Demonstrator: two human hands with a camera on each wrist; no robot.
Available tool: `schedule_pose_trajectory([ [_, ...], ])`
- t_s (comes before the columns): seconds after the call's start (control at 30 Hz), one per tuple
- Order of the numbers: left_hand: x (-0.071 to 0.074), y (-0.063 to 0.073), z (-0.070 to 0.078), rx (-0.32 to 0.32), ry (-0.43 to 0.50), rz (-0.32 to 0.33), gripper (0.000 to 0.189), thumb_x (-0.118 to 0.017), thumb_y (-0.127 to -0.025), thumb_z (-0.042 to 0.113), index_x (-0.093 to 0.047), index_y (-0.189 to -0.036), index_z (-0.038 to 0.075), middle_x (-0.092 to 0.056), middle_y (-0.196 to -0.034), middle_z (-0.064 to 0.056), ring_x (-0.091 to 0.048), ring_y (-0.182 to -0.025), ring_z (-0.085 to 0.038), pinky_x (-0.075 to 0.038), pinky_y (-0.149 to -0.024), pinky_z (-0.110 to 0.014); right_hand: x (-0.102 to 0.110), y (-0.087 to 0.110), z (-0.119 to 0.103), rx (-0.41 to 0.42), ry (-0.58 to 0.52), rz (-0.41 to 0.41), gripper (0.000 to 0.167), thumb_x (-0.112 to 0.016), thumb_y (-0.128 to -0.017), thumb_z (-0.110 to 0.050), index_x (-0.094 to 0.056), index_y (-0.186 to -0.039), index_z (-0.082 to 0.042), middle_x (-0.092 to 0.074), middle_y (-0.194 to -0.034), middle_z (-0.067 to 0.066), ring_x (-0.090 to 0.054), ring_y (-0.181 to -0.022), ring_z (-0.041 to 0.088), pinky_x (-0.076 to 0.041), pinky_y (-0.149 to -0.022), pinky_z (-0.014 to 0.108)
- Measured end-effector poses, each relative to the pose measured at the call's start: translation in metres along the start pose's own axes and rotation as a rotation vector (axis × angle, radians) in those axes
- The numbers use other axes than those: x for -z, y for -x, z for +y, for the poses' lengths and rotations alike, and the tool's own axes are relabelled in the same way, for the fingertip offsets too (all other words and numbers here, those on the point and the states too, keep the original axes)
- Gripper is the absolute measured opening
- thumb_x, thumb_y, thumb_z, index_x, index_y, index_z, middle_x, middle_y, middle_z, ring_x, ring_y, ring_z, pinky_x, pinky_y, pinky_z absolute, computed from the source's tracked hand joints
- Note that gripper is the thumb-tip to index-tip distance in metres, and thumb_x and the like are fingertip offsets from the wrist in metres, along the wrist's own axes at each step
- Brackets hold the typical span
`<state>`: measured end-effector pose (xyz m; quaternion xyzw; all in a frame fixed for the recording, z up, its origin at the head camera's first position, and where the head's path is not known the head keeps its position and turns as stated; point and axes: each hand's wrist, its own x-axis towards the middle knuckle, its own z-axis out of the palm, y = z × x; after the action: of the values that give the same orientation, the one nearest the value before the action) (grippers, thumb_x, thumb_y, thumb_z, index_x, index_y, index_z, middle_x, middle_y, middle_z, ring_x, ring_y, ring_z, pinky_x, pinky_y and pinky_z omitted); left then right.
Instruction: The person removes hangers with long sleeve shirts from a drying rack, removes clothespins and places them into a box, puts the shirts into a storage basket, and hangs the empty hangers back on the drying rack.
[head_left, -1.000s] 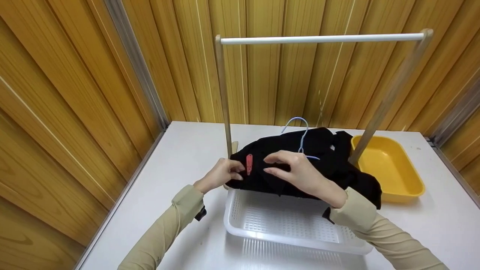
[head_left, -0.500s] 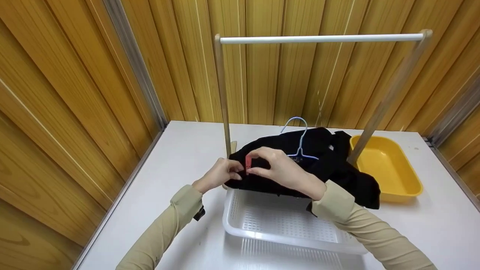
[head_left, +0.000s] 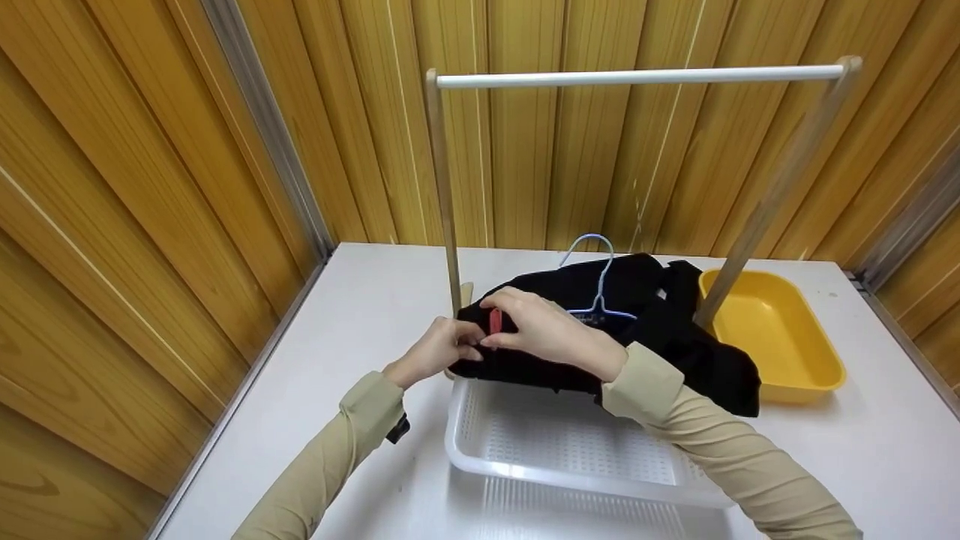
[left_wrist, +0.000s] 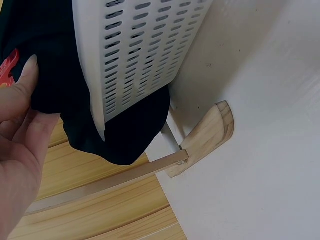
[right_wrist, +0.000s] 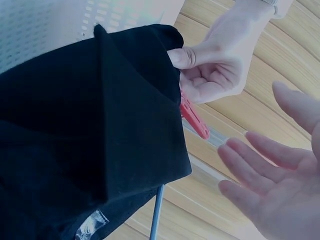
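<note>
"How many hands are at work?"

"Two. The left hand (head_left: 441, 349) pinches the left end of one black garment (head_left: 671, 334), thumb and fingers curled on the cloth."

"And the right hand (head_left: 551, 330)?"

"Released. The right wrist view shows its fingers loosely spread, near one red clip (head_left: 496, 322) but apart from it."

"Where exactly is that clip?"

"At the garment's left end, just beside the left hand, sticking out past the cloth's edge. Whether the left fingers touch it, I can't tell."

"Any hangers?"

"One blue hanger (head_left: 602, 289), its hook standing up towards the far side, its lower part running into the dark cloth."

"Count the containers for me."

"Two. One white perforated basket (head_left: 525, 472) on the near side, its far part covered by the garment, and one yellow basin (head_left: 780, 330) on the far right."

"And the rack?"

"One white bar (head_left: 637, 77) across two wooden posts: a left post (head_left: 444, 187) and a right post (head_left: 765, 210), the latter crossing in front of the basin's left edge. The left wrist view shows one wooden foot (left_wrist: 205, 137) resting on the single white table (head_left: 390, 300)."
</note>
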<state>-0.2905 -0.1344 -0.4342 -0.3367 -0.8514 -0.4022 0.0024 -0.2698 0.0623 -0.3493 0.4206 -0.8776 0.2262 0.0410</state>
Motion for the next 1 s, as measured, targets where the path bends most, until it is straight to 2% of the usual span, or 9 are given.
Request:
schedule_pose_trajectory([
  [0.2,0.002,0.001,0.001,0.001,0.001,-0.005,0.012,-0.071,-0.073,-0.004,-0.064,-0.081,0.0,-0.059,-0.072,0.001,-0.051,-0.066,-0.008,-0.046,-0.06,-0.024,0.0,-0.01,0.004,-0.081,0.053,-0.078,0.048,-0.066,-0.083,-0.031,-0.054,-0.117,-0.001,-0.054,-0.112,0.011,-0.05,-0.102,0.024,-0.044,-0.08,0.04],
  [0.47,0.002,0.002,0.001,0.025,0.025,-0.014,0.014,-0.071,-0.073,-0.004,-0.064,-0.085,-0.002,-0.062,-0.076,-0.002,-0.055,-0.07,-0.01,-0.047,-0.064,-0.025,-0.002,-0.021,0.014,-0.099,0.079,-0.123,0.04,-0.065,-0.084,-0.026,-0.056,-0.115,-0.002,-0.056,-0.11,0.01,-0.049,-0.102,0.024,-0.041,-0.083,0.04],
  [0.7,0.0,0.002,0.002,0.021,0.031,-0.014,0.016,-0.07,-0.072,-0.007,-0.064,-0.085,-0.002,-0.062,-0.077,-0.002,-0.057,-0.072,-0.012,-0.048,-0.065,-0.026,-0.006,-0.03,0.02,-0.088,0.105,-0.128,0.029,-0.067,-0.082,-0.022,-0.062,-0.104,-0.003,-0.061,-0.097,0.007,-0.054,-0.087,0.021,-0.043,-0.076,0.037],
  [0.9,0.0,0.002,0.002,0.006,-0.004,0.003,0.016,-0.072,-0.071,-0.005,-0.064,-0.085,-0.002,-0.062,-0.076,-0.004,-0.056,-0.071,-0.012,-0.047,-0.064,-0.026,-0.01,-0.033,0.023,-0.105,0.106,-0.155,0.015,-0.067,-0.082,-0.02,-0.065,-0.088,-0.006,-0.058,-0.072,-0.003,-0.052,-0.068,0.012,-0.044,-0.062,0.03],
  [1.0,0.0,0.002,0.001,0.005,-0.002,-0.001,0.016,-0.071,-0.071,-0.005,-0.064,-0.085,-0.003,-0.062,-0.077,-0.004,-0.057,-0.071,-0.013,-0.047,-0.065,-0.026,-0.011,-0.032,0.023,-0.111,0.087,-0.16,0.011,-0.066,-0.083,-0.019,-0.064,-0.083,-0.008,-0.055,-0.066,-0.006,-0.05,-0.063,0.011,-0.043,-0.059,0.028],
])
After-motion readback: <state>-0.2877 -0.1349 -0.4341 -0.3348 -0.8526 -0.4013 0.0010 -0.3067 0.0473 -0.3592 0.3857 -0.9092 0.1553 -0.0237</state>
